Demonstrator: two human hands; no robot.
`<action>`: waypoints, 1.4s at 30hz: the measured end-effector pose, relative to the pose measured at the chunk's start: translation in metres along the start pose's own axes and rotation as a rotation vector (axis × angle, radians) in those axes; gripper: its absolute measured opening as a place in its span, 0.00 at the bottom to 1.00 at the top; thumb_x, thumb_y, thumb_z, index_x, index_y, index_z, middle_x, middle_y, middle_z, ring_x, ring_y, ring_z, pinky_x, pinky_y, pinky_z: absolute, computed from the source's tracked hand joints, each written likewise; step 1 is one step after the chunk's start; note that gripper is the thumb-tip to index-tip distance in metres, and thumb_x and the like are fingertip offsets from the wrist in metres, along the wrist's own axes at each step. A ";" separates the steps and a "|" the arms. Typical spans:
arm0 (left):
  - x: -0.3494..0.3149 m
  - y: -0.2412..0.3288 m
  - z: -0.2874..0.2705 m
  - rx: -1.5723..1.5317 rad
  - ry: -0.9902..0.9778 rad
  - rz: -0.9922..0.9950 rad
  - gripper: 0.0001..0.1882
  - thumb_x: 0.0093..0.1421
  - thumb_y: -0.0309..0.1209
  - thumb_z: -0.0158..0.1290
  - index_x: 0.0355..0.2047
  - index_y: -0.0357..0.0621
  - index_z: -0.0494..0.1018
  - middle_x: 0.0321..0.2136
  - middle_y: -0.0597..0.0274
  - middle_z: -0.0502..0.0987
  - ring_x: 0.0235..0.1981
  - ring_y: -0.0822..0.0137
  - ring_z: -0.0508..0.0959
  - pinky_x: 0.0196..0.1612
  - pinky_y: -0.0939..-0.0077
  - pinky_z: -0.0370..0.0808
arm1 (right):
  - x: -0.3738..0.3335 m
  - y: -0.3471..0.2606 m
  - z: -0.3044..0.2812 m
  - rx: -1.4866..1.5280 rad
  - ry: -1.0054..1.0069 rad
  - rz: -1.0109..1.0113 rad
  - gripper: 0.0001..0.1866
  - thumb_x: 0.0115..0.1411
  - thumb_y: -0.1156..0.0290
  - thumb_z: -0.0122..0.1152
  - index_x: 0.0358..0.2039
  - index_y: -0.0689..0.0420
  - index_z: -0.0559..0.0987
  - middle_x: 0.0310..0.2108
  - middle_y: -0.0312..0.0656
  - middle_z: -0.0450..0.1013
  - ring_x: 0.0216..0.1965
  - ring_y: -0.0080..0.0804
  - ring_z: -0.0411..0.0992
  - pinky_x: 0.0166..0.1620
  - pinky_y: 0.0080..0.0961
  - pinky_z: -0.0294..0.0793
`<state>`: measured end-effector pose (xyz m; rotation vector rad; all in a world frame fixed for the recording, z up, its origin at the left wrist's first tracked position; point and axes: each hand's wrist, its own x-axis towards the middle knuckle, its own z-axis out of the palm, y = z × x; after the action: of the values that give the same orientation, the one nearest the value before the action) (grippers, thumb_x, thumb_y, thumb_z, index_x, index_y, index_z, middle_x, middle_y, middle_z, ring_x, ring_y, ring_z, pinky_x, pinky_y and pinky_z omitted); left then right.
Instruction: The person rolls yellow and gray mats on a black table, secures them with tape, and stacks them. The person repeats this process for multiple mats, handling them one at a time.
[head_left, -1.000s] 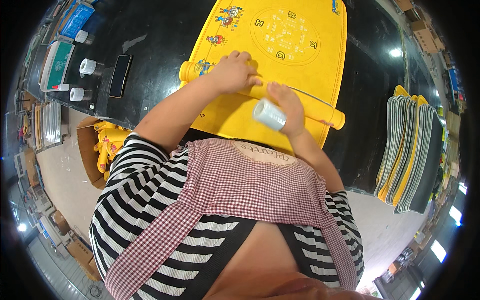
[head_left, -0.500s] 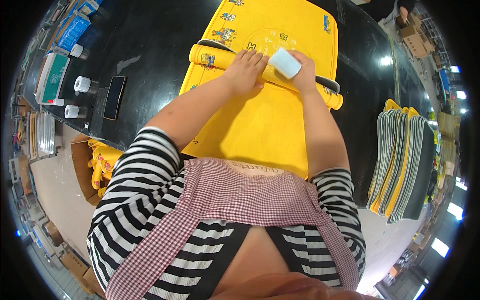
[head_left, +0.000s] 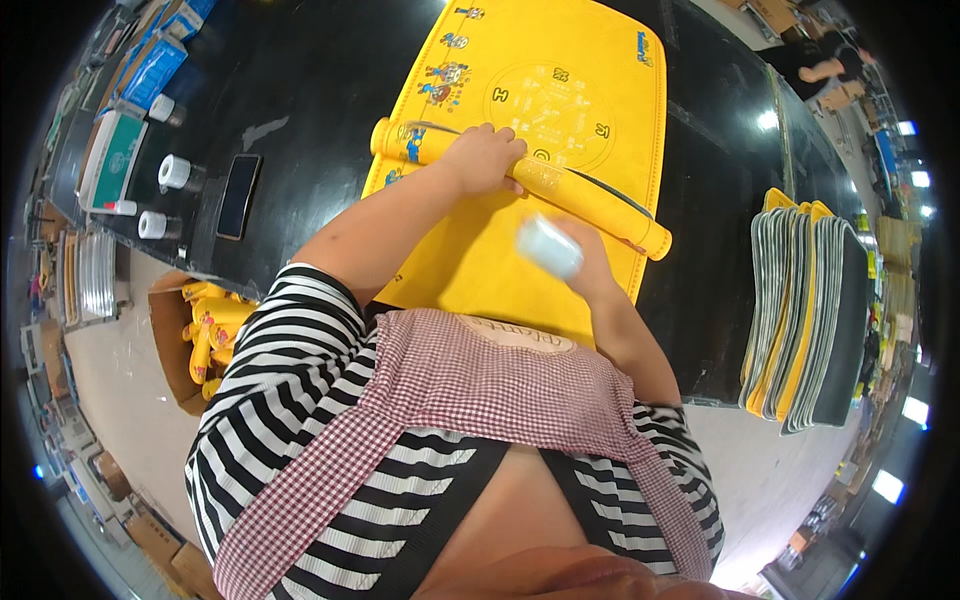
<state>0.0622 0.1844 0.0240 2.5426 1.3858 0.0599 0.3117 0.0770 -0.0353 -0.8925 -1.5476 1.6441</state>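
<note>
The left hand (head_left: pixel 487 158) lies palm down on a yellow roll (head_left: pixel 570 190), fingers bent over its top and thumb at its near side; how firmly it grips, I cannot tell. The roll stretches out to both sides of that hand, slanting nearer the person at its right end. Under it is a printed yellow mat (head_left: pixel 540 55), flat both beyond the left hand and on its near side.

The right hand (head_left: pixel 588 250), nearer the person and right of the left one, is closed around a white roll (head_left: pixel 549 248) — both somewhat blurred — over the mat's near part.

Well left of the left hand, a black phone (head_left: pixel 239 197) lies on the black table (head_left: pixel 320 100). A stack of mats (head_left: pixel 800 310) sits well right of the right hand.
</note>
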 end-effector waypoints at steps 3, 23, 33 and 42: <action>-0.037 0.006 0.000 -0.143 -0.018 -0.170 0.29 0.56 0.51 0.67 0.49 0.44 0.76 0.46 0.51 0.79 0.49 0.46 0.78 0.53 0.55 0.75 | -0.061 -0.076 0.014 -0.239 -0.266 -0.026 0.19 0.59 0.76 0.67 0.52 0.63 0.82 0.48 0.45 0.82 0.48 0.37 0.82 0.54 0.30 0.79; -0.340 -0.086 -0.042 -0.714 0.880 -1.269 0.32 0.60 0.53 0.66 0.50 0.37 0.77 0.41 0.49 0.83 0.42 0.56 0.84 0.47 0.63 0.78 | -0.221 0.002 -0.173 -0.343 1.096 0.573 0.25 0.64 0.74 0.46 0.62 0.54 0.74 0.49 0.47 0.76 0.39 0.39 0.79 0.35 0.25 0.78; -0.573 -0.161 -0.002 -0.380 1.366 -1.888 0.30 0.59 0.45 0.69 0.53 0.35 0.76 0.44 0.47 0.84 0.39 0.56 0.86 0.44 0.61 0.83 | -0.206 -0.011 -0.167 -0.707 1.147 0.534 0.21 0.63 0.70 0.48 0.53 0.61 0.80 0.43 0.50 0.77 0.36 0.38 0.78 0.31 0.26 0.77; -0.400 -0.131 0.054 0.046 1.071 -0.849 0.22 0.57 0.33 0.64 0.52 0.46 0.79 0.55 0.50 0.78 0.58 0.46 0.76 0.63 0.56 0.71 | -0.229 0.008 -0.198 -0.415 1.095 0.575 0.20 0.61 0.70 0.49 0.50 0.64 0.79 0.37 0.51 0.78 0.28 0.36 0.77 0.26 0.25 0.75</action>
<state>-0.2563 -0.0909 -0.0266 1.6786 2.6851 1.3540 0.5991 -0.0162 -0.0482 -2.1397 -0.8492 0.7964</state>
